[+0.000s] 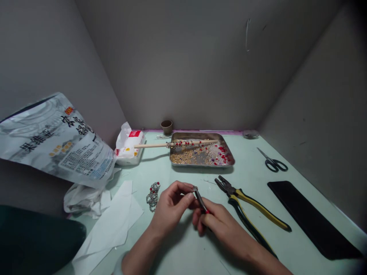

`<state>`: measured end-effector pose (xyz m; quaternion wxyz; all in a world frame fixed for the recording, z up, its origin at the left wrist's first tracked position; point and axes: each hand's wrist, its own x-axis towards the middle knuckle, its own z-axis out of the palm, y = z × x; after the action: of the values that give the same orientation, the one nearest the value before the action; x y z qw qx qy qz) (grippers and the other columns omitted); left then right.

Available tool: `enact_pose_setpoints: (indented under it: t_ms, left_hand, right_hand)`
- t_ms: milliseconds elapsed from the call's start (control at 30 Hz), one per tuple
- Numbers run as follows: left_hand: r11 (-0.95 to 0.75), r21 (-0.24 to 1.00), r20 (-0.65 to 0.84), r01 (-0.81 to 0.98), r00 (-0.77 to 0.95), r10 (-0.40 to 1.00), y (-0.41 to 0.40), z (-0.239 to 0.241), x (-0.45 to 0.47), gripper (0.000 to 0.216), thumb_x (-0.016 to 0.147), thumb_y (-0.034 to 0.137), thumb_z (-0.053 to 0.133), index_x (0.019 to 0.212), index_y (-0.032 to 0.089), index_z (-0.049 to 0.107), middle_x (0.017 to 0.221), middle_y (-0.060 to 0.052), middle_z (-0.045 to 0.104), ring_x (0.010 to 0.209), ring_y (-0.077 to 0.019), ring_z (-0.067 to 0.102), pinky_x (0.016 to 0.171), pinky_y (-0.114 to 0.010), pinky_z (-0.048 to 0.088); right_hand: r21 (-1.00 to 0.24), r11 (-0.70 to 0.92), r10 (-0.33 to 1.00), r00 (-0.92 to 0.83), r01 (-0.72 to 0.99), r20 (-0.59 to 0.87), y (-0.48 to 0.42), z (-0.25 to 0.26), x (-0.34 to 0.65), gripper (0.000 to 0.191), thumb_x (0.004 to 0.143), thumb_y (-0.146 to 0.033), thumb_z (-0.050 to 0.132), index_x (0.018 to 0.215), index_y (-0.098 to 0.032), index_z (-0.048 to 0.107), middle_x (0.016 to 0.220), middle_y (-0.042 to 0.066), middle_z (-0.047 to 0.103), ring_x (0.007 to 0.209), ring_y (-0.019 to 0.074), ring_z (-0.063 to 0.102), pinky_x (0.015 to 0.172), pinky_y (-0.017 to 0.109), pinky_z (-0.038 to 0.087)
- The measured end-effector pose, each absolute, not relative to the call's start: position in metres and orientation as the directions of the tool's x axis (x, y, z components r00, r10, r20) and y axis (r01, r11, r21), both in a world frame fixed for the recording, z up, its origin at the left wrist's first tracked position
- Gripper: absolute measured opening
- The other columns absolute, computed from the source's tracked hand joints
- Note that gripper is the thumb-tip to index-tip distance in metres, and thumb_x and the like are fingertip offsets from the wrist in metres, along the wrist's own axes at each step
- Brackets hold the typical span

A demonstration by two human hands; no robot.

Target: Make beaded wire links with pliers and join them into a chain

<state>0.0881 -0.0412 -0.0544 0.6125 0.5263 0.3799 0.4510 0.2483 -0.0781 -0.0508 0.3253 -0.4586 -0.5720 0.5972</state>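
Pinching a small metal piece, the left hand has its grip closed; the right hand clasps small pliers. Likely light, bendy, slippery: hold it close beside the plier tips.

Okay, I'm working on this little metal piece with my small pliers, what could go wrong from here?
The small metal piece pinched between the left hand and the small pliers in the right hand could slip and fly off, or the tips might nip a finger. The right forearm lies close to the big pliers and may knock them. The stick resting across the tray rim might roll if bumped.
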Motion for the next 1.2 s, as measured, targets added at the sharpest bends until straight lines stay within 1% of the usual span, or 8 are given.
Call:
enact_pose_setpoints:
  t_ms: [133,233,500,633,800,967,1100,1200]
  left_hand:
    - [-0.071,0.997,0.082,-0.043,0.316,0.945,-0.040,-0.053,0.086,0.010,0.080,0.023,0.062,0.077,0.015,0.058,0.110,-0.012,0.062,0.090,-0.0183,0.062,0.081,-0.035,0.050]
    - [-0.153,0.988,0.141,0.013,0.332,0.933,-0.040,-0.052,0.084,0.007,0.080,0.020,0.062,0.077,0.015,0.058,0.109,-0.012,0.065,0.101,-0.0208,0.061,0.089,-0.038,0.047]
    - [-0.240,0.969,0.201,0.061,0.375,0.905,-0.042,-0.052,0.084,0.004,0.079,0.018,0.062,0.078,0.016,0.059,0.103,-0.011,0.069,0.097,-0.0196,0.064,0.090,-0.038,0.047]
    - [-0.215,0.976,0.184,0.037,0.392,0.901,-0.042,-0.051,0.083,0.006,0.076,0.019,0.067,0.077,0.016,0.061,0.101,-0.010,0.070,0.096,-0.0201,0.064,0.089,-0.037,0.047]
    - [-0.199,0.980,0.178,0.014,0.387,0.905,-0.042,-0.048,0.083,0.007,0.075,0.019,0.069,0.077,0.016,0.062,0.097,-0.009,0.071,0.093,-0.0201,0.065,0.087,-0.036,0.048]
    - [-0.150,0.986,0.164,-0.066,0.406,0.899,-0.043,-0.048,0.083,0.023,0.074,0.018,0.070,0.095,0.016,0.060,0.096,-0.008,0.069,0.092,-0.0191,0.064,0.086,-0.035,0.049]
    - [-0.100,0.991,0.134,-0.094,0.519,0.844,-0.045,-0.047,0.081,0.036,0.077,0.021,0.068,0.112,0.017,0.059,0.108,-0.011,0.067,0.101,-0.0210,0.061,0.091,-0.036,0.047]
    - [-0.092,0.993,0.122,-0.079,0.603,0.788,-0.046,-0.043,0.080,0.030,0.079,0.024,0.065,0.108,0.016,0.064,0.105,-0.011,0.068,0.100,-0.0215,0.061,0.091,-0.037,0.046]
  right_hand:
    - [-0.940,0.029,0.938,-0.334,0.340,-0.091,-0.079,-0.051,0.249,0.019,0.090,-0.021,0.040,0.076,-0.017,0.052,0.078,0.001,0.058,0.074,0.0146,0.051,0.067,0.027,0.039]
    - [-0.875,0.104,0.956,-0.290,0.472,-0.043,-0.079,-0.054,0.249,0.023,0.094,-0.030,0.039,0.082,-0.018,0.053,0.083,0.003,0.058,0.076,0.0164,0.052,0.070,0.029,0.039]
    - [-0.749,0.213,0.960,-0.277,0.627,0.041,-0.080,-0.062,0.254,0.025,0.096,-0.029,0.037,0.085,-0.018,0.057,0.086,0.006,0.058,0.079,0.0180,0.055,0.073,0.030,0.041]
    - [-0.748,0.207,0.957,-0.289,0.631,0.020,-0.082,-0.061,0.257,0.025,0.095,-0.029,0.038,0.087,-0.018,0.059,0.079,0.005,0.061,0.072,0.0176,0.057,0.068,0.029,0.042]
    - [-0.766,0.212,0.945,-0.327,0.607,0.002,-0.083,-0.060,0.261,0.024,0.095,-0.029,0.039,0.088,-0.017,0.059,0.081,0.006,0.064,0.073,0.0173,0.057,0.069,0.028,0.041]
    - [-0.820,0.212,0.920,-0.391,0.531,-0.015,-0.083,-0.057,0.261,0.023,0.096,-0.028,0.039,0.080,-0.018,0.053,0.079,0.002,0.062,0.070,0.0136,0.053,0.065,0.025,0.038]
    - [-0.845,0.218,0.893,-0.450,0.488,-0.030,-0.082,-0.057,0.261,0.027,0.095,-0.028,0.042,0.072,-0.017,0.050,0.072,-0.001,0.058,0.064,0.0104,0.047,0.061,0.022,0.035]
    - [-0.857,0.217,0.872,-0.487,0.467,-0.044,-0.082,-0.058,0.263,0.031,0.095,-0.030,0.041,0.069,-0.016,0.051,0.069,-0.002,0.056,0.060,0.0091,0.045,0.059,0.021,0.034]
